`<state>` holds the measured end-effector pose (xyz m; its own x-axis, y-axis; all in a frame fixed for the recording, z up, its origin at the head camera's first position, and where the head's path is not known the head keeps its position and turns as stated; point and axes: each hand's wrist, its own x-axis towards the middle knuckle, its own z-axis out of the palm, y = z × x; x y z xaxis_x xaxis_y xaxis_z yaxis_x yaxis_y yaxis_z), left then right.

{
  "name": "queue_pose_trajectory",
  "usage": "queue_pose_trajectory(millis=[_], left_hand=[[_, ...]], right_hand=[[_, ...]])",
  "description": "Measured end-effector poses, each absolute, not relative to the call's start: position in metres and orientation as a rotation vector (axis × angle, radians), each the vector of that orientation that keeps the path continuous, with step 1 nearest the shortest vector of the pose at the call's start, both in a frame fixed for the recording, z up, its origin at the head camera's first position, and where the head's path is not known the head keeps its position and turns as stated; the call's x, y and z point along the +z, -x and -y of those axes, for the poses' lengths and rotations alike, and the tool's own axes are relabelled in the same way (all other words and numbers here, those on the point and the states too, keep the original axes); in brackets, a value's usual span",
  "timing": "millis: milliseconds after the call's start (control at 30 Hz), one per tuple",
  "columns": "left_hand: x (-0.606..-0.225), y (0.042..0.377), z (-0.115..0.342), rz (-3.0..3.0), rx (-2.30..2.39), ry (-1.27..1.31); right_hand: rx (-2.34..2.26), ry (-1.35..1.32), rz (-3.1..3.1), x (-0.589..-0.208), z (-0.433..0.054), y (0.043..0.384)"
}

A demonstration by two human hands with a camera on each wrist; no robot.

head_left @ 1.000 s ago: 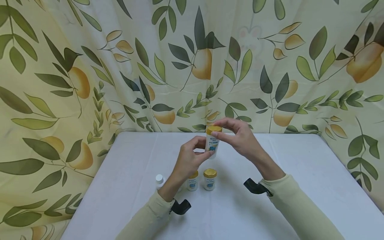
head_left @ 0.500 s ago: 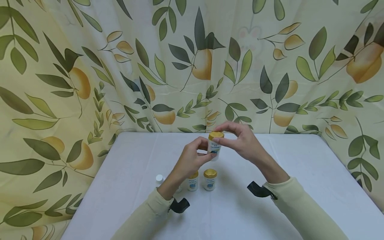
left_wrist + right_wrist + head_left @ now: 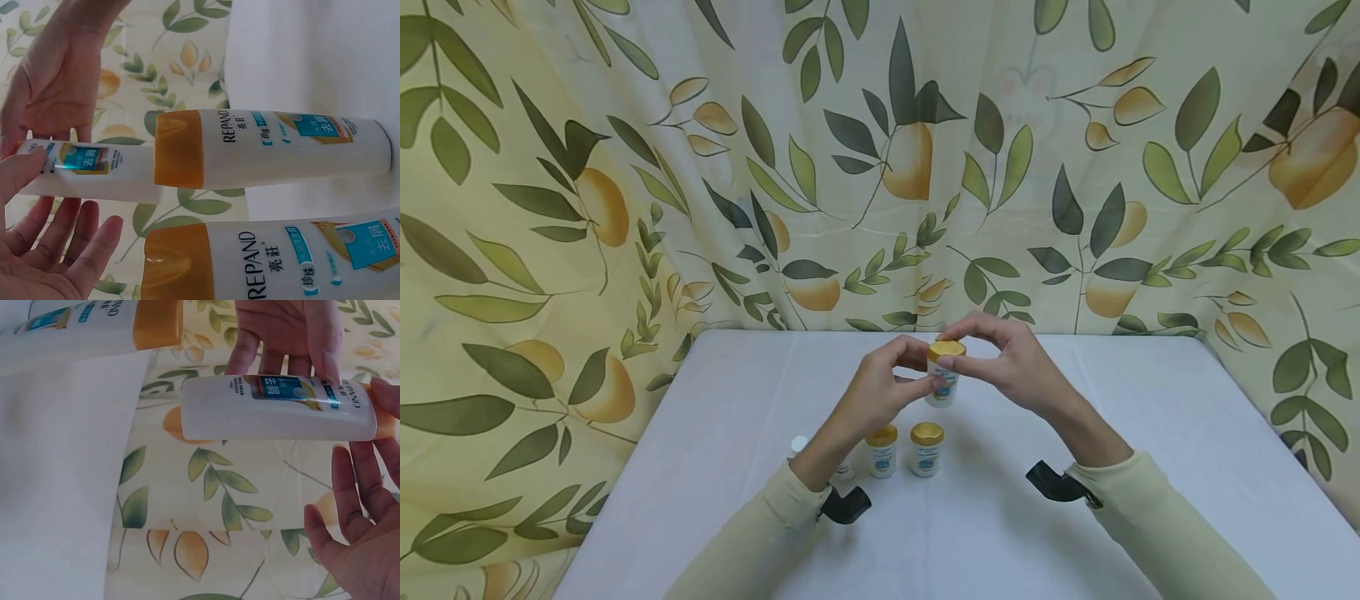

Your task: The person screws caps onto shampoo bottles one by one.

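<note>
Both hands hold a white shampoo bottle [image 3: 947, 388] with a gold cap above the table. My left hand [image 3: 880, 381] pinches its body between thumb and fingers. At the top, the thumb and fingers of my right hand [image 3: 1018, 367] grip the cap. In the left wrist view the raised bottle [image 3: 119, 178] shows a blue and gold label, and its cap is hidden. The right wrist view shows the same bottle [image 3: 231, 412] lengthwise, its cap partly covered by the right fingers.
Two similar gold-capped bottles, a left one [image 3: 882, 454] and a right one [image 3: 927, 454], stand upright on the white table [image 3: 985, 533]. A white-capped bottle [image 3: 798, 445] and another container [image 3: 845, 469] are partly hidden by the left forearm. A patterned curtain [image 3: 850, 125] hangs behind.
Both hands and the held bottle have moved lower and slightly to the right in the head view. The grip looks the same, and the standing bottles have stayed in place.
</note>
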<state>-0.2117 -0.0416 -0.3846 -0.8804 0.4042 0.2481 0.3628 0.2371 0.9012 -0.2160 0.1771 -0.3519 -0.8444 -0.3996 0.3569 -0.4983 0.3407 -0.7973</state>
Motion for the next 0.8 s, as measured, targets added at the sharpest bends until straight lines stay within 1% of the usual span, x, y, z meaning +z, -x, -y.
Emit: queue_pose_trajectory(millis=[367,567,800], left_hand=[[-0.382,0.212,0.037,-2.434,1.74,-0.767],[-0.382,0.211,0.032,-2.489,1.722,-0.812],[-0.381,0.21,0.026,-2.512,1.681,-0.847]], right_hand=[[1.547,-0.846,2.514,-0.358,-0.182,0.214],[1.545,-0.818,2.529,-0.359,-0.186,0.212],[1.455,-0.796,2.598,-0.358,-0.196,0.209]])
